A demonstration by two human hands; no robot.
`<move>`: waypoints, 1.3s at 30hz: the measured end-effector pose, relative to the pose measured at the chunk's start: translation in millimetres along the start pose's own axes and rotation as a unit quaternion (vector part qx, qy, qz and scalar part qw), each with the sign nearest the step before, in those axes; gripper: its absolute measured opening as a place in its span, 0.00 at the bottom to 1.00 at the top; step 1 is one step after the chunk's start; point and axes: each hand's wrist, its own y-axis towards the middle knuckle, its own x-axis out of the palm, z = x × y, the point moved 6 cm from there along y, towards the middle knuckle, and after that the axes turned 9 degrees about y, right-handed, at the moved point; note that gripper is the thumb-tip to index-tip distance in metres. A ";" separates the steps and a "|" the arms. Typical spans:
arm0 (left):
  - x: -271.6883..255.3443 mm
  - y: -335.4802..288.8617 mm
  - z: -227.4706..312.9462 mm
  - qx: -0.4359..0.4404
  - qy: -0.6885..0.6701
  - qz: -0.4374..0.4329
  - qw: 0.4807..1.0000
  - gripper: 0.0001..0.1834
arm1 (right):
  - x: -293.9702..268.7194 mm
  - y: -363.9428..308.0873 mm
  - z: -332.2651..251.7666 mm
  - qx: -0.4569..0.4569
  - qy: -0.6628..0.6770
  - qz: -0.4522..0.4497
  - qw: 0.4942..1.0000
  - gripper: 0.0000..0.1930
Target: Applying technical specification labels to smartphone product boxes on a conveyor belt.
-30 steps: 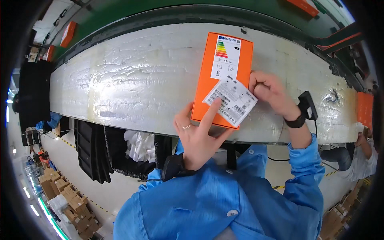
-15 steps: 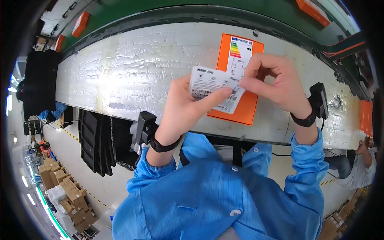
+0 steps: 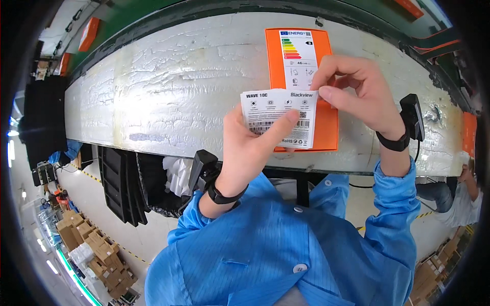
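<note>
A small stack of white printed labels point(image 3: 268, 113) is in my left hand point(image 3: 248, 144), with the thumb pressed flat across the front and the other fingers behind. My right hand point(image 3: 360, 97) has its thumb and forefinger closed at the labels' upper right corner. Below the labels, a flat orange box point(image 3: 326, 125) lies on the bench. A white label with coloured bars point(image 3: 297, 53) covers part of the box's top, and the held labels hide its lower end.
The bench point(image 3: 168, 86) has a worn silvery surface. Beyond it runs a green surface point(image 3: 168, 11) with other orange boxes point(image 3: 89, 34). Black trays point(image 3: 120, 186) stand below on the left. Another person's arm point(image 3: 470, 183) shows at the far right. Cardboard boxes point(image 3: 99, 255) are stacked on the floor.
The labels have turned from tilted to nearly level, facing up more squarely. My right fingers remain at their corner. The whole view has shifted slightly.
</note>
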 end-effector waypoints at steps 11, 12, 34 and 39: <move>6.7 -2.9 15.6 0.104 0.026 -0.054 0.993 0.15 | 12.9 -4.0 7.9 0.092 0.148 -0.105 0.979 0.08; 10.7 -6.4 22.7 0.216 0.068 -0.085 0.970 0.15 | 24.5 -4.7 9.1 0.066 0.177 -0.143 0.971 0.08; -247.2 -146.8 -78.5 -0.015 0.398 0.463 0.792 0.09 | -26.6 -26.5 5.6 -0.002 0.019 0.116 0.993 0.04; -197.1 -123.7 -30.7 0.103 0.554 0.464 0.683 0.22 | -23.4 -33.1 1.5 0.010 -0.017 0.105 0.994 0.04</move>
